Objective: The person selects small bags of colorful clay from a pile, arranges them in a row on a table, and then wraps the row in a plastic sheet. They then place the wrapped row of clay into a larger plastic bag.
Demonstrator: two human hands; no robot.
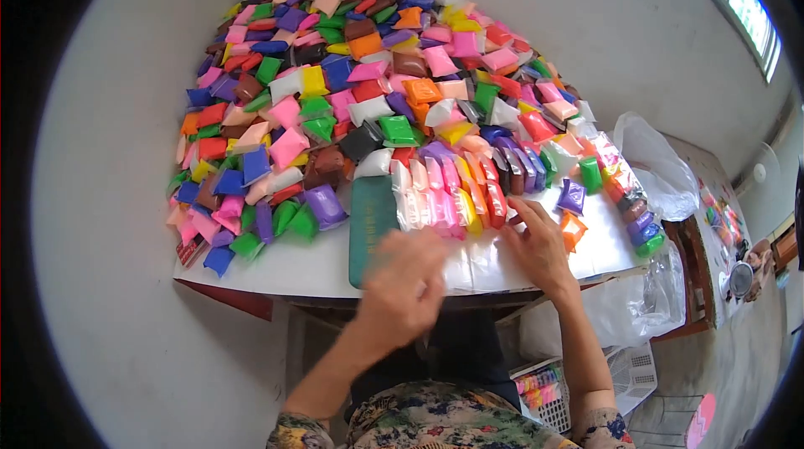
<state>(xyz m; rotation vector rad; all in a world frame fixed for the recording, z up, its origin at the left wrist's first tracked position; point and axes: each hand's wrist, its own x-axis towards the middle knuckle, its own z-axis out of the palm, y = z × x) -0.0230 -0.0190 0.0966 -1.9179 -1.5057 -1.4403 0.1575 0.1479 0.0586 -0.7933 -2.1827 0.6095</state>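
Note:
Small clear packets of coloured soft stuff, perhaps modelling clay, stand on edge in a tight row (452, 193) in front of me. The row runs from peach and pink through yellow, orange and red to purple. My right hand (543, 246) is at the row's near right end, fingers apart, close to the red packet (495, 204). Smeared by motion, my left hand (406, 281) hovers near the table's front edge, by a flat teal case (368, 227) with gold lettering. A purple packet (571, 196) and an orange packet (572, 232) lie right of my right hand.
A large heap of mixed packets (360, 45) covers the back and left of the white table (322, 269). Another packet row (630, 202) lines the right edge, beside a clear plastic bag (657, 168). Below stands a white basket (632, 374) near more packets.

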